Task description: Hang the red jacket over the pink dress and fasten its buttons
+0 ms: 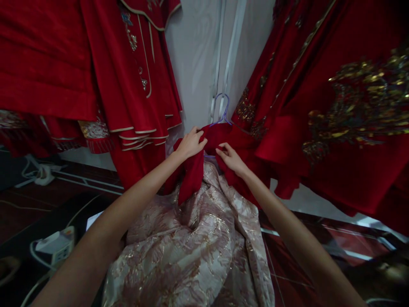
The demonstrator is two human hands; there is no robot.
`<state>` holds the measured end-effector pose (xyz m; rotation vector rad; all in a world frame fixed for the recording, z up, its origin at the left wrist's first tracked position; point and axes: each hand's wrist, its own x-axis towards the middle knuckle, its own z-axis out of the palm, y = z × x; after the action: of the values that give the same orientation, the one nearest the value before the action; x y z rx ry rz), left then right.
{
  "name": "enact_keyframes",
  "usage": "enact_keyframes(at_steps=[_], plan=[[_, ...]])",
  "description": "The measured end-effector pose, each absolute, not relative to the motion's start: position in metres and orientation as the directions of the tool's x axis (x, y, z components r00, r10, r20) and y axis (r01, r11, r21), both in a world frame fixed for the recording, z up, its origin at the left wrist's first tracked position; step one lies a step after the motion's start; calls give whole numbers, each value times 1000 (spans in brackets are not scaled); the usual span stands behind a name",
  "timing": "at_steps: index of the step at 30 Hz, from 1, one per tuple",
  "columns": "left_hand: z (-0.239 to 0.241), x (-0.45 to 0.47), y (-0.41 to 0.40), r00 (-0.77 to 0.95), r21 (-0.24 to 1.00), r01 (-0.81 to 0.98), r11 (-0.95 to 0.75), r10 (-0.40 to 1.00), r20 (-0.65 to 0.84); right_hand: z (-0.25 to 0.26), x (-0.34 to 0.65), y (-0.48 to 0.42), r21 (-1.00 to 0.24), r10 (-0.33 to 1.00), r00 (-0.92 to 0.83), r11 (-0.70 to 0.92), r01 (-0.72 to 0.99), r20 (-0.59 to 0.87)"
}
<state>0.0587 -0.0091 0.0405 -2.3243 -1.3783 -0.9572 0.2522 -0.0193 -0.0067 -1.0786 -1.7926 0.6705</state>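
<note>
A red garment (194, 170) hangs on a purple wire hanger (223, 111) in front of me. My left hand (191, 143) grips the red cloth at its left shoulder, fingers curled around the fabric. At the right side of the collar, my right hand (230, 158) pinches the same red cloth. Below both hands a pale pink brocade cloth (191, 247) with a gold pattern spreads toward me, partly under my forearms.
Red embroidered robes hang at the left (96, 72) and at the right (335, 106), close on both sides. A white wall (198, 55) lies behind. A white power strip (54, 247) with cables sits on the dark red floor (294, 268) at lower left.
</note>
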Motion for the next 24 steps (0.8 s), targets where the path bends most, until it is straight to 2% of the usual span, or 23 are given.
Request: enact_keyframes(at_steps=[4,8,11,14,16,20,22,24], plan=[[37,36,-12,367,-3,878,-478,671,645,-16,250,-30,-737,828,-205,559,379,523],[3,35,-28,377,-115,911,-396,686,622,-16,277,-41,-670,789,-245,610,423,564],[-16,57,-40,479,-146,862,-485,689,544,-12,281,-44,-634,764,-269,640,435,586],[-17,87,-42,532,-101,806,-583,640,554,-10,273,-42,-616,737,-327,675,406,591],[-13,103,-41,490,9,790,-613,639,593,-12,268,-41,-630,743,-328,669,395,583],[-23,116,-36,241,429,681,-594,734,635,-24,262,-42,-667,757,-186,644,374,627],[-36,117,-35,92,648,510,-565,785,612,-30,259,-46,-686,755,-102,637,351,648],[-50,118,-37,-46,809,273,-522,832,552,-35,256,-52,-735,784,-69,606,304,617]])
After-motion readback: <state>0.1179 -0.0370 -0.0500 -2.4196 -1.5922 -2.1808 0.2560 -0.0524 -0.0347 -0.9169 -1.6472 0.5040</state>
